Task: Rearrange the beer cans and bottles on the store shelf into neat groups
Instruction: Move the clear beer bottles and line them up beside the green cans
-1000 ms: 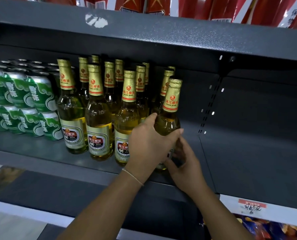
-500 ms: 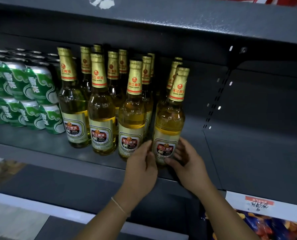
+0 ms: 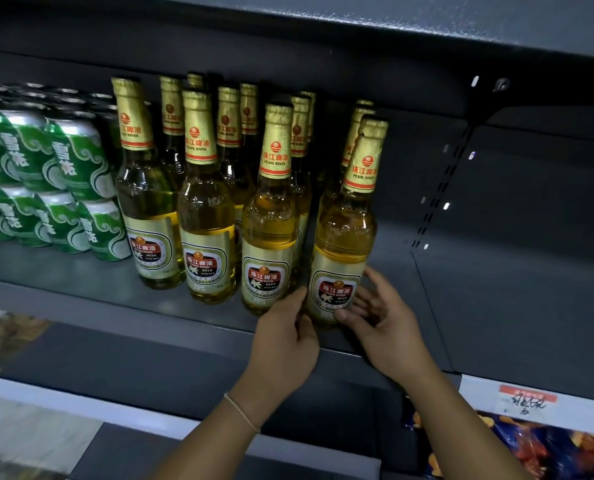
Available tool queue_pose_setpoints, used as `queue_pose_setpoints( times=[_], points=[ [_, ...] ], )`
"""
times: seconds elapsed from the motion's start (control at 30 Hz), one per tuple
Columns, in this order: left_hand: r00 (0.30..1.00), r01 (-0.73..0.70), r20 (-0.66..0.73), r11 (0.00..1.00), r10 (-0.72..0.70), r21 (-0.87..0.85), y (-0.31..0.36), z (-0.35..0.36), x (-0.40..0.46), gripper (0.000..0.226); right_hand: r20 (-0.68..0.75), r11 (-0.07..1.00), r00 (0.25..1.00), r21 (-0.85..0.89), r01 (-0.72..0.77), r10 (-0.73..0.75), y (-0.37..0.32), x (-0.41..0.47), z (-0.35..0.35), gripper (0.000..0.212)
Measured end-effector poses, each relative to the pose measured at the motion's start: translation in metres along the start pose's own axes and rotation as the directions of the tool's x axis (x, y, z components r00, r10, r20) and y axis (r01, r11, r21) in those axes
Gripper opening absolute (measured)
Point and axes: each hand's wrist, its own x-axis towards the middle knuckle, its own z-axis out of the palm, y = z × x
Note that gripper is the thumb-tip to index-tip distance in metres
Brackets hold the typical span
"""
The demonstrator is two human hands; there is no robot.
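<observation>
Both hands at the base of the rightmost front bottle, upright at the front edge of the dark shelf. Left hand curls against the bottle's left side, thumb on the glass. Right hand wraps the lower right side, thumb across the label's bottom. Left of the hands: three more front bottles in a row, others behind. Farther left, green cans stacked two high. Price tag below the right hand.
</observation>
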Motion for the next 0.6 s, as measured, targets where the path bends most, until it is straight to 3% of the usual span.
queue_pose_setpoints(
  times=[0.27,0.6],
  points=[
    [0.999,-0.020,-0.044,0.998,0.017,-0.062,0.009,-0.004,-0.002,0.053,-0.009,0.999,0.999,-0.009,-0.037,0.037,-0.001,-0.001,0.002,0.070],
    [0.997,0.005,-0.077,1.000,-0.005,-0.001,0.013,-0.003,-0.003,0.056,-0.010,0.996,1.000,-0.086,-0.027,0.026,-0.004,0.002,0.005,0.065]
  ],
)
